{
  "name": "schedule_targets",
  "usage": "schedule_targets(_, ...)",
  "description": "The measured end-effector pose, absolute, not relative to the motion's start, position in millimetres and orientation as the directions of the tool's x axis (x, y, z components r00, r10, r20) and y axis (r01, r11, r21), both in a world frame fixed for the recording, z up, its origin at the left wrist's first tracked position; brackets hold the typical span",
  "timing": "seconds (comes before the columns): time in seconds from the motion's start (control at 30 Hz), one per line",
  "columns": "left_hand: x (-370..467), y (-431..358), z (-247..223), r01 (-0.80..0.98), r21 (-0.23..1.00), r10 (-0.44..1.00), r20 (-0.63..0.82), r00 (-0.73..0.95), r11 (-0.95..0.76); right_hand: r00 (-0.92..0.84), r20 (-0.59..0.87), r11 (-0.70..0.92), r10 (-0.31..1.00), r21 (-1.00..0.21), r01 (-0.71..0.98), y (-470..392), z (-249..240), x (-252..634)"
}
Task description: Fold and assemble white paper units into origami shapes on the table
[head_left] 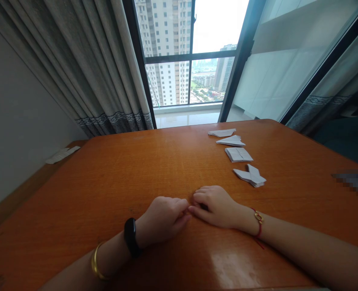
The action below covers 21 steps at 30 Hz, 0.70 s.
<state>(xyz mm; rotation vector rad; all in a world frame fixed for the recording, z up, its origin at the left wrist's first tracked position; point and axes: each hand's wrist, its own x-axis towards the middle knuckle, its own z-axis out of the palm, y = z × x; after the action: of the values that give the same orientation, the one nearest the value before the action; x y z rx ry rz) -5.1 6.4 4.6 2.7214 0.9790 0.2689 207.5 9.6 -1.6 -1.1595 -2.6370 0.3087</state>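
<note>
My left hand point(165, 218) rests on the wooden table point(130, 169) with its fingers curled in and pressed together. Its fingertips meet those of my right hand point(213, 206), which lies loosely closed, thumb pointing left. No object shows in either hand. Beyond the right hand, several folded white papers form a column. Nearest is a crossed, bird-like folded paper point(253, 176). Behind it come a thick square folded paper point(238, 154), a pointed paper plane point(231, 140) and a narrow flat folded paper point(222, 132).
A pale sheet point(62, 154) lies beyond the table's left edge. At the right edge sits a blurred, pixelated dark object point(354, 184). Grey curtains point(106, 72) hang behind the table, beside a dark-framed window point(191, 58).
</note>
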Motion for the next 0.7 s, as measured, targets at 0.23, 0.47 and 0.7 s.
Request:
schedule_targets(0.23,-5.2,6.1,5.3,0.605,0.276,0.646,0.087,0.758,-0.747,-0.651,0.128,0.655,0.748,-0.294,0.696,9.2,0.6,206.9)
schedule_targets(0.47,-5.2,6.4,3.6,0.603,0.289,0.648,0.093,0.756,-0.744,-0.652,0.122,0.655,0.748,-0.296,0.695,9.4,-0.8,207.3)
schedule_targets(0.7,-5.1,6.4,4.8,0.599,0.296,0.647,0.096,0.756,-0.744,-0.651,0.122,0.653,0.750,-0.295,0.697,9.7,-0.6,206.3)
